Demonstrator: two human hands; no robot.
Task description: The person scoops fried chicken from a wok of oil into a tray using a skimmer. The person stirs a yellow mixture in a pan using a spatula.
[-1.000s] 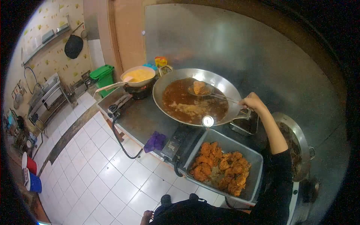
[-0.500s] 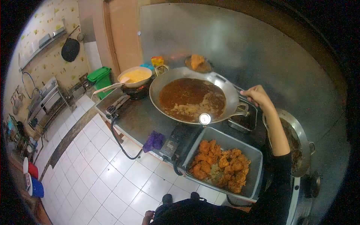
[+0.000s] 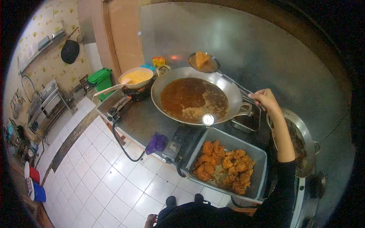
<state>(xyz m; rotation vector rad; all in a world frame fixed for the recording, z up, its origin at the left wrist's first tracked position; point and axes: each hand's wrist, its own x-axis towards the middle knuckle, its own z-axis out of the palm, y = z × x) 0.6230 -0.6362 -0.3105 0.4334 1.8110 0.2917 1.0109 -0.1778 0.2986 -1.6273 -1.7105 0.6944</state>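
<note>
Golden and rough, one piece [image 3: 202, 59] sits in the skimmer [image 3: 210, 68], up by the far rim of the wok [image 3: 236, 99]. The right grip [image 3: 265, 99] is closed on the end of the handle [image 3: 232, 81]. The left grip [image 3: 151, 219] hangs low by the body; I can't tell if it holds something. The skimmer is likely light and stiff, but its long handle should make the far end feel heavier. That handle's end looks like the best place to hold, away from the oil [image 3: 182, 93]. The piece is likely crisp outside and slippery, so a tilt could make it slide. More bits [image 3: 240, 163] lie in the tray [image 3: 262, 167].
</note>
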